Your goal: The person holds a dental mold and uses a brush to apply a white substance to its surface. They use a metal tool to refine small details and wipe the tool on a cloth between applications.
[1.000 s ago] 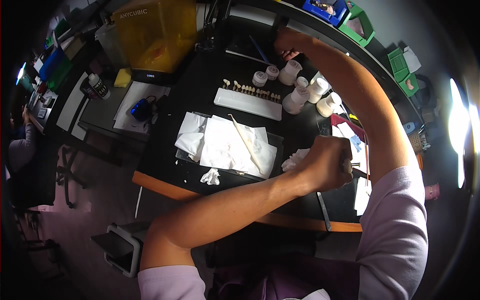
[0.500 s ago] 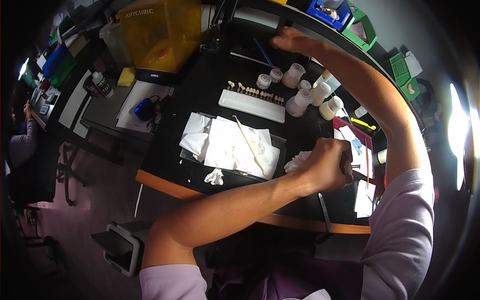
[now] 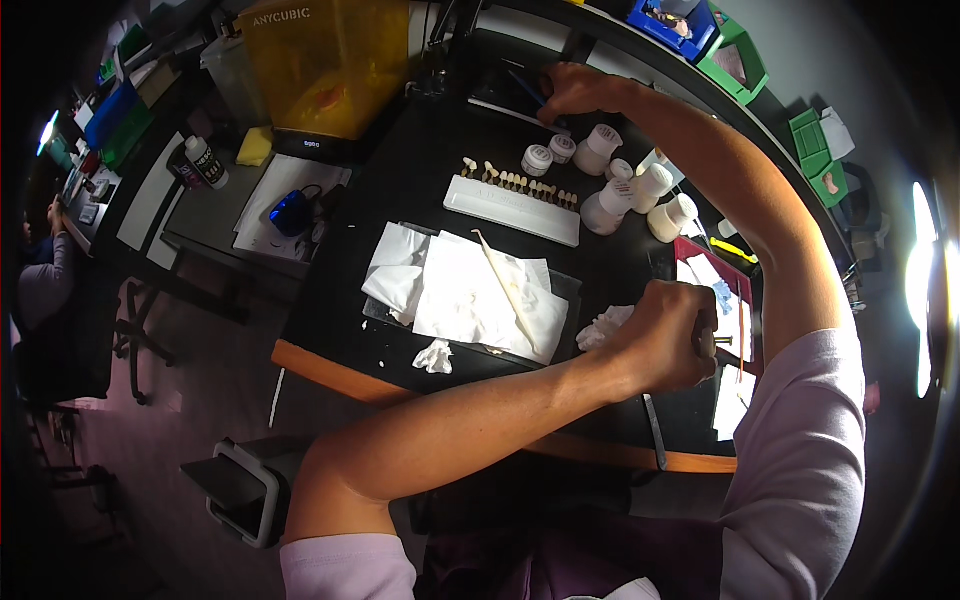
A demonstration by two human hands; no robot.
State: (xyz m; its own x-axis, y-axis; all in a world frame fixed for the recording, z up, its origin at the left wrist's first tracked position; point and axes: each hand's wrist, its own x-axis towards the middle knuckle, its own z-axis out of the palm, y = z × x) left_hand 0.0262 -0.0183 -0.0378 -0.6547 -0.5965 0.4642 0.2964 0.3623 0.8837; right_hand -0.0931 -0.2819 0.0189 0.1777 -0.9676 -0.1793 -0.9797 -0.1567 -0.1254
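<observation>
My left hand (image 3: 675, 335) is closed in a fist at the right of the bench. A short brass-coloured end (image 3: 722, 340) sticks out beside its fingers; the rest of what it holds is hidden. My right arm reaches to the far side, where my right hand (image 3: 578, 92) has its fingers apart at a slim blue stick (image 3: 525, 82). The stick lies over a flat dark case with a pale edge (image 3: 505, 108); its near end is hidden by the hand. Nearer me, a thin pale-handled tool (image 3: 508, 290) rests on white paper tissues (image 3: 460, 295) over a dark tray.
A white holder (image 3: 510, 210) with a row of tooth shade tabs stands mid-bench, left of several white jars and bottles (image 3: 610, 205). A metal spatula (image 3: 654, 430) lies near the wooden front edge. An orange-covered machine (image 3: 325, 70) stands far left. Another person sits at far left.
My right hand has come down and closer to the blue stick, now covering its near end. The left fist has turned slightly, showing more of the brass-coloured end. The view has shifted a little.
</observation>
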